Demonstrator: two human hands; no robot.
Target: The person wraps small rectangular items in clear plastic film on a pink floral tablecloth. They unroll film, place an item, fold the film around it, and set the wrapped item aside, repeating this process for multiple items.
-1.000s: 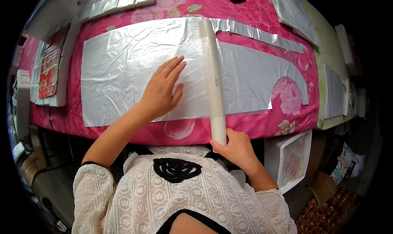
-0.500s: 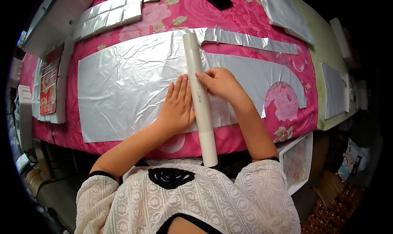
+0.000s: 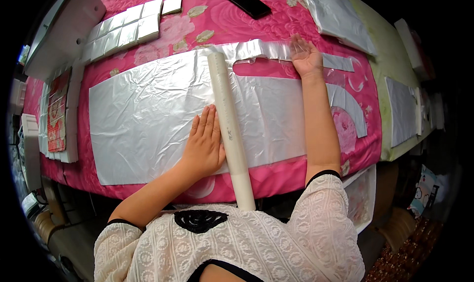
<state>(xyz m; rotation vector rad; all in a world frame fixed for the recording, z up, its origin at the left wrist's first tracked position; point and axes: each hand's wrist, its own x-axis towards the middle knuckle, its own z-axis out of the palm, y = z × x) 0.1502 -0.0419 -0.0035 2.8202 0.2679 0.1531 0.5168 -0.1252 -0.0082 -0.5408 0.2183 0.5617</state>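
My left hand [image 3: 203, 146] lies flat on a shiny silver plastic sheet [image 3: 133, 129], fingers together and stretched out. Its thumb side is beside a long whitish roll of clear film [image 3: 228, 126], which lies across the sheet with its near end at my shirt. To the right of the roll, a strip of clear film [image 3: 276, 119] covers part of the silver sheet. Farther out, my right hand [image 3: 307, 59] is turned palm up with fingers apart, over the narrow upper strap of the sheet. Clear film shows across its fingers; whether they grip it is unclear.
A black phone [image 3: 246, 1] lies at the far side of the pink floral tablecloth [image 3: 173, 33]. Small silver packets [image 3: 129, 34] stand in rows at the far left, near a white box [image 3: 74, 28]. Folded silver sheets [image 3: 338, 20] lie at the far right; a white bin [image 3: 360, 198] is below the table edge.
My right hand has left the roll and moved away to the far right, turning palm up. My left hand stays beside the roll, still flat. The whole view has shifted slightly.
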